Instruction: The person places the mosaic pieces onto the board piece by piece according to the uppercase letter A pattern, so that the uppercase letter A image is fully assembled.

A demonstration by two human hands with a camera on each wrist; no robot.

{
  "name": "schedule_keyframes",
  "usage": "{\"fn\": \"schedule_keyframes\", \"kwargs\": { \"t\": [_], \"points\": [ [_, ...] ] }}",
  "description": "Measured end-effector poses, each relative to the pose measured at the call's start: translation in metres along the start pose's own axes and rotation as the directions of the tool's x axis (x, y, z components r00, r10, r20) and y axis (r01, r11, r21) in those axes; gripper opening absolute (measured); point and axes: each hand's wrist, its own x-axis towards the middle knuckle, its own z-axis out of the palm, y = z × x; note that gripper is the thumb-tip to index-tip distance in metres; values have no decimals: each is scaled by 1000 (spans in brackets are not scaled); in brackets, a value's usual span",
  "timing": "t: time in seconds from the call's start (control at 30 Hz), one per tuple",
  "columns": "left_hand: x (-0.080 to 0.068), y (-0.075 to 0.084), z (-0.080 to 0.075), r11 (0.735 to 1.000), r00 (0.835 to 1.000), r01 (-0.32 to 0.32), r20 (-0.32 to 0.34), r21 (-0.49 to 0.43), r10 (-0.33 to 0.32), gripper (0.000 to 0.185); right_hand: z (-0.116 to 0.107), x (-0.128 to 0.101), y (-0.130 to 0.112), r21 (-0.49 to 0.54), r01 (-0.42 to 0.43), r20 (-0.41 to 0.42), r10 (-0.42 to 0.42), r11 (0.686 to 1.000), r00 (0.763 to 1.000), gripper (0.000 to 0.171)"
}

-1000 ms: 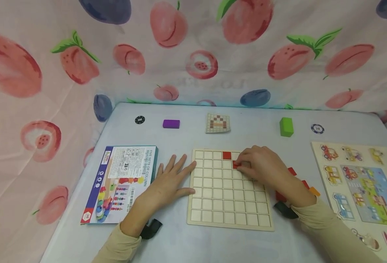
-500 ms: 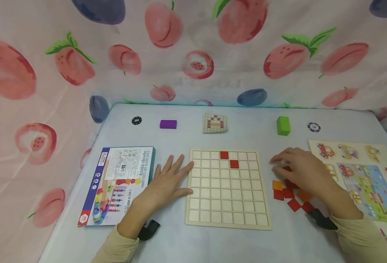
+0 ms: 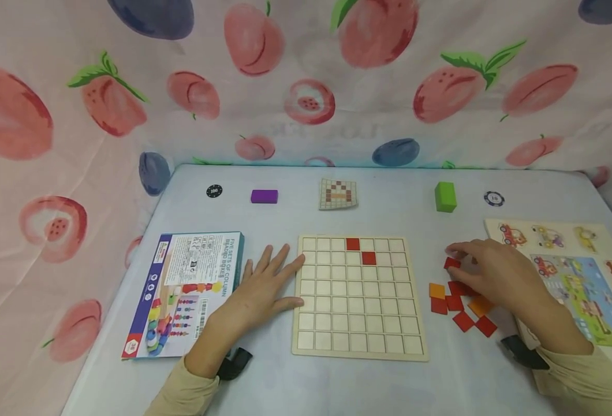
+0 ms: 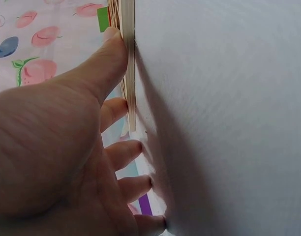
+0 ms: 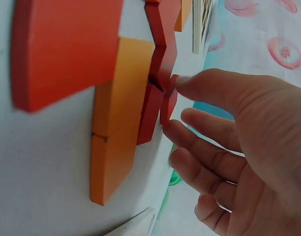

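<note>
A wooden grid board (image 3: 360, 323) lies in the middle of the table with two red tiles (image 3: 361, 251) in its top rows. My left hand (image 3: 285, 277) rests flat and spread against the board's left edge (image 4: 129, 73), holding nothing. To the right of the board lies a loose pile of red and orange tiles (image 3: 459, 306). My right hand (image 3: 454, 257) reaches over the pile. Its thumb and forefinger pinch a small red tile (image 5: 168, 101) at the pile's far end (image 3: 451, 263).
A toy box (image 3: 191, 289) lies left of my left hand. Along the far edge sit a black chip (image 3: 214, 190), a purple block (image 3: 264, 196), a pattern card (image 3: 339, 194), a green block (image 3: 445, 197) and a blue chip (image 3: 493, 199). A vehicle puzzle board (image 3: 571, 277) lies at the right.
My right hand left a second red tile on the board, moved right to the pile and now pinches another red tile. The left hand has stayed put.
</note>
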Motion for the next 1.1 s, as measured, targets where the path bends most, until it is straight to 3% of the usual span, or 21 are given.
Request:
{"fn": "schedule_keyframes", "kwargs": {
  "t": [0.37, 0.57, 0.83, 1.1],
  "points": [
    [0, 0, -1, 1000, 1000, 4, -1, 6, -4, 81, 2, 0, -5, -19, 39, -34, -40, 999, 999, 40],
    [0, 0, 0, 1000, 1000, 9, 0, 5, -9, 82, 5, 2, -25, 8, 100, -57, -99, 995, 993, 37],
    [1, -1, 2, 1000, 1000, 3, 1, 9, -3, 82, 16, 9, -68, 43, 325, -117, -318, 945, 941, 27],
    [1, -2, 2, 1000, 1000, -2, -3, 3, 2, 82, 21, 15, -91, 69, 380, -97, -373, 922, 923, 17]
  ]
}}
